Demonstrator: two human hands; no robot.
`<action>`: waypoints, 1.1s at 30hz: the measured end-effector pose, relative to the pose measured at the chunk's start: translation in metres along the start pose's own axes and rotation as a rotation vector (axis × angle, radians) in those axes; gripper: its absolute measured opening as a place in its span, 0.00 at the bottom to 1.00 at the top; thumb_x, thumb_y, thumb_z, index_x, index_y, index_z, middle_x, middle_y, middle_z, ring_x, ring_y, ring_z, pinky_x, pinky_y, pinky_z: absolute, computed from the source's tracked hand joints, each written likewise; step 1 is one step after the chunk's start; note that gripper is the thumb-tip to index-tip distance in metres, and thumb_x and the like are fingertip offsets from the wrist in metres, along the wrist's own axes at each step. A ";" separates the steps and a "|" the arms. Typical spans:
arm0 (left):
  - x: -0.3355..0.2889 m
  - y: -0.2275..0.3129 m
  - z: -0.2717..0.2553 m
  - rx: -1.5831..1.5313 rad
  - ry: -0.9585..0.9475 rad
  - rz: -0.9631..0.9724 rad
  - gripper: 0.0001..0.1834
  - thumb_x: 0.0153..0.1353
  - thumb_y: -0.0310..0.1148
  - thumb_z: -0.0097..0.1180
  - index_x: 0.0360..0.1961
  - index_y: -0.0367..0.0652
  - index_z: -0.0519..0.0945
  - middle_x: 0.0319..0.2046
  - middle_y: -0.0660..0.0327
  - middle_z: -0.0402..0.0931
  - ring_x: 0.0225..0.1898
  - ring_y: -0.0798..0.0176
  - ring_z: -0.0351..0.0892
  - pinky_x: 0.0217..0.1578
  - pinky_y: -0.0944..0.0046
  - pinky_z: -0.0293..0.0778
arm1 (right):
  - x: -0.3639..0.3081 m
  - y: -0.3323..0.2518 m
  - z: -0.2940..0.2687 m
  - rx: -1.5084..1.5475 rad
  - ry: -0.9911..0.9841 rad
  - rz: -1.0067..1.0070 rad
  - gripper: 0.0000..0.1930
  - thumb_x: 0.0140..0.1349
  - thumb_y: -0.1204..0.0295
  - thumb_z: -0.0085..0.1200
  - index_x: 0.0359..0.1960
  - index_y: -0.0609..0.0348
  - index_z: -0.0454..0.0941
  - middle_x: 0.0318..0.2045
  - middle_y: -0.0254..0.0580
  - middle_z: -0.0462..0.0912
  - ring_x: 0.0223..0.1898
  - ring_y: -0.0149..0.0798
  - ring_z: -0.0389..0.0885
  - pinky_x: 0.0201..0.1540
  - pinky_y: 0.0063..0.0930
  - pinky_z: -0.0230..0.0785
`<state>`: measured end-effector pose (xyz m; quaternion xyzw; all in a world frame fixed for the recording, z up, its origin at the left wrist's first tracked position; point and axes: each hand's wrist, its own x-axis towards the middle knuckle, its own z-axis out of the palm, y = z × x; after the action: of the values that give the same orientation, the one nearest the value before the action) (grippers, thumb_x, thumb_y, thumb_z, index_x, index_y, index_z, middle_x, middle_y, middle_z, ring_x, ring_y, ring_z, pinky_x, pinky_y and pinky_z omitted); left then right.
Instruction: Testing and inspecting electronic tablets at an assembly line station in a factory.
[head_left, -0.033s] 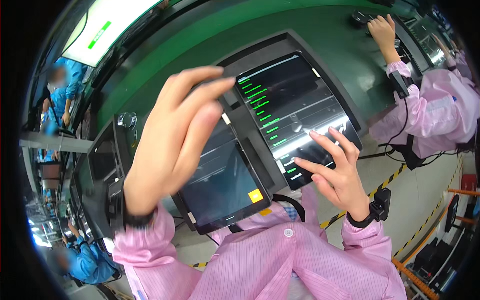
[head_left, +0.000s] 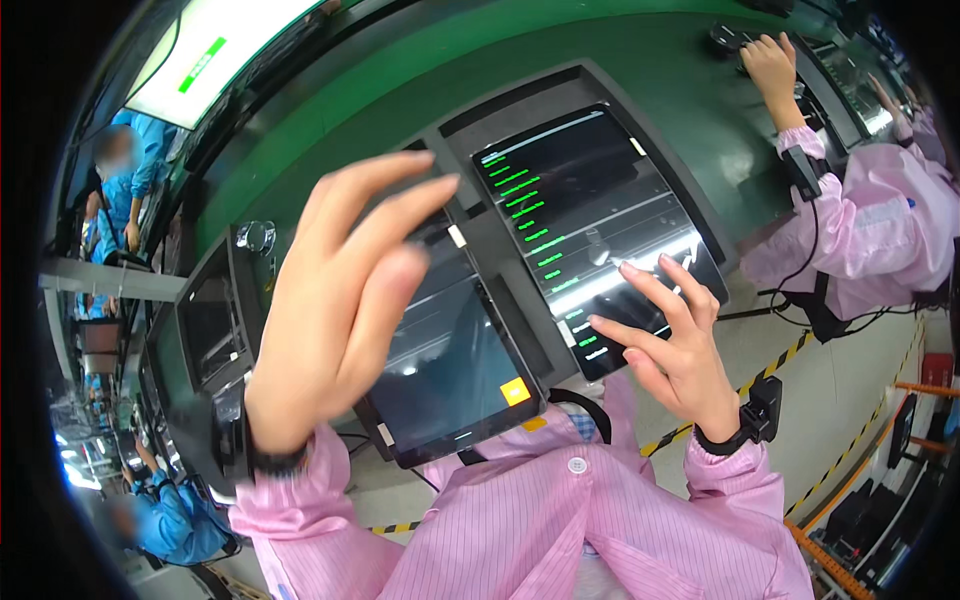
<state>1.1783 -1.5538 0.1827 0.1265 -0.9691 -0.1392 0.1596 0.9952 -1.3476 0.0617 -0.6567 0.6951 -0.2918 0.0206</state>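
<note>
Two black tablets sit side by side in a dark grey tray. Green and white lines of text run down the screen of the right tablet (head_left: 560, 190). The left tablet (head_left: 450, 365) shows a dark blue-grey screen with a yellow square at its near corner. My right hand (head_left: 680, 345) rests its spread fingertips on the lower part of the right tablet and holds nothing. Over the left tablet's far side hangs my left hand (head_left: 335, 300), fingers apart and slightly blurred, hiding part of that tablet. The tray (head_left: 690, 170) has a divider between the tablets.
A green bench (head_left: 400, 110) lies under the tray. Another tray with a dark device (head_left: 215, 325) stands at the left, near a clear round object (head_left: 256, 237). A lit monitor (head_left: 200, 60) is at the upper left. A co-worker's pink sleeve (head_left: 880, 215) is at the right.
My left hand has shifted slightly left, away from the right tablet, and its fingers are a little farther apart. My right hand stays on the right tablet.
</note>
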 end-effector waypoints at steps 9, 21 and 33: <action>-0.138 0.015 0.001 0.189 0.144 -0.519 0.34 0.66 0.54 0.23 0.45 0.42 0.79 0.55 0.48 0.64 0.60 0.45 0.57 0.60 0.47 0.48 | -0.007 0.012 0.004 -0.010 0.105 0.076 0.17 0.59 0.65 0.39 0.40 0.50 0.83 0.59 0.48 0.63 0.62 0.51 0.52 0.63 0.43 0.43; -0.171 -0.011 0.068 0.082 0.046 -0.624 0.22 0.64 0.44 0.36 0.46 0.47 0.79 0.60 0.51 0.58 0.64 0.45 0.49 0.62 0.39 0.37 | -0.012 -0.006 0.021 0.033 0.328 0.325 0.22 0.60 0.67 0.31 0.36 0.58 0.83 0.58 0.49 0.64 0.63 0.50 0.55 0.58 0.43 0.49; -0.193 -0.004 0.058 0.151 0.277 -0.580 0.31 0.66 0.49 0.25 0.32 0.50 0.85 0.53 0.51 0.67 0.62 0.49 0.53 0.64 0.44 0.34 | 0.000 -0.042 0.034 0.158 0.191 0.234 0.20 0.59 0.65 0.34 0.33 0.56 0.84 0.55 0.51 0.65 0.61 0.53 0.56 0.62 0.45 0.46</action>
<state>1.3362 -1.4881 0.0753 0.4264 -0.8693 -0.0882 0.2338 1.0476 -1.3594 0.0516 -0.5370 0.7405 -0.4021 0.0396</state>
